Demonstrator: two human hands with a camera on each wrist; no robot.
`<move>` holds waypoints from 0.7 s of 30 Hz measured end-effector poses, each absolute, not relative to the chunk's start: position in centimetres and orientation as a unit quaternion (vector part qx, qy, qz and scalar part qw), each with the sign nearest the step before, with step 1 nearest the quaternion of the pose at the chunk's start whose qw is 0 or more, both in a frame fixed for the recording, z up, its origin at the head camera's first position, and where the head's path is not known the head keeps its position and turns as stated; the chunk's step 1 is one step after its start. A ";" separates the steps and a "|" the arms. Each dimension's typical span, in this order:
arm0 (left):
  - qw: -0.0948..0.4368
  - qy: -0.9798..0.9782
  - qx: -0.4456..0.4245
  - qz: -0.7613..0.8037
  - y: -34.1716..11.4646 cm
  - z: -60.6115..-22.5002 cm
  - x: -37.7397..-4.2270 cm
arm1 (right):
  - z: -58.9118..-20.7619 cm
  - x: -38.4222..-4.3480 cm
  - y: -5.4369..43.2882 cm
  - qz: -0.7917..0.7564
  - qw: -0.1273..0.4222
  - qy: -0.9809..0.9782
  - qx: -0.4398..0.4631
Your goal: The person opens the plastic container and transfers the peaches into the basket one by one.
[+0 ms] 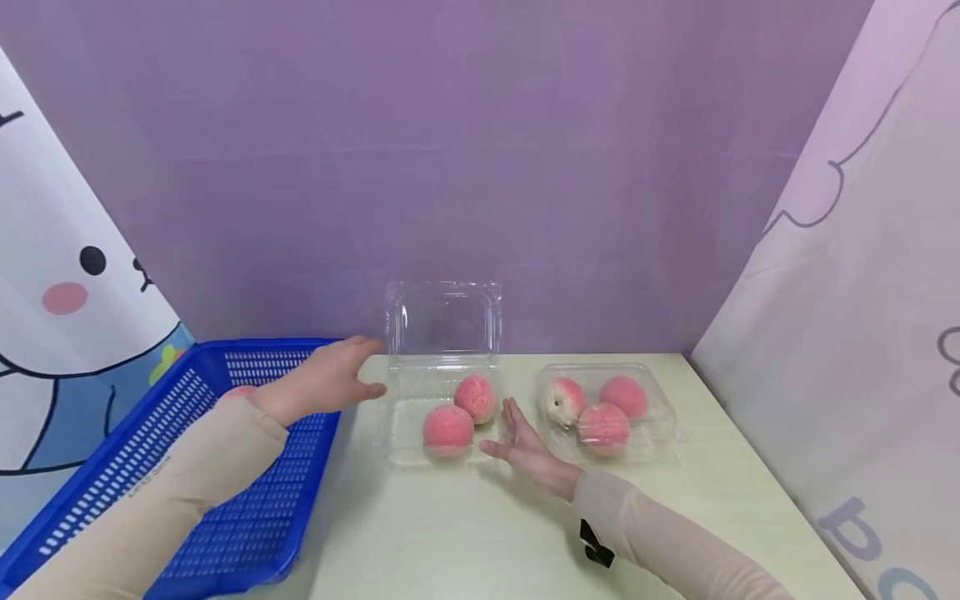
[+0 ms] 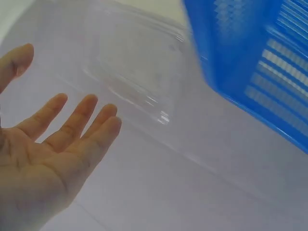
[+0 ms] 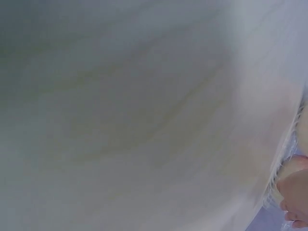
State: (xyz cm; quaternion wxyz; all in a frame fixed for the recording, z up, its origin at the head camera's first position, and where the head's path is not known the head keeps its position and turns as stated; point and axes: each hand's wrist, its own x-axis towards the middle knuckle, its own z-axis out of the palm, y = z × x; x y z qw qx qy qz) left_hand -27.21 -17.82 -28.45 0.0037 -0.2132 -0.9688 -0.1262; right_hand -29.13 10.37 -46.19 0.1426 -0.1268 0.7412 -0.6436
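Fingers (image 2: 78,115) of the left hand (image 1: 330,385) stand apart, holding nothing, near the upright lid (image 1: 444,321) of the open box (image 1: 407,417). Likewise empty, the right hand (image 1: 534,454) is at that box's right side; whether it touches is unclear. Two pink balls (image 1: 448,431) sit inside, three in the closed box (image 1: 654,446), another in the basket (image 1: 315,492). A nudge from the right hand might slide the light box; the left sleeve (image 1: 240,437) could snag the basket's rim.

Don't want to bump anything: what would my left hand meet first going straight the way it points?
Probably the raised clear lid, just past your left hand in the head view, though depth is unclear.
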 end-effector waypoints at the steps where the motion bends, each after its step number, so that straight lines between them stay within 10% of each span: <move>1: -0.001 -0.966 -0.223 -0.127 -17.3 -28.5 -27.1 | -46.2 -29.1 10.3 -0.645 0.143 0.740 -0.127; 14: -0.156 -0.926 -0.312 -0.143 -12.6 -31.7 -27.7 | -46.1 -28.6 10.2 -0.646 0.141 0.741 -0.118; 21: -0.155 -0.924 -0.318 -0.148 -11.3 -33.3 -28.9 | -45.8 -28.7 10.2 -0.640 0.137 0.746 -0.121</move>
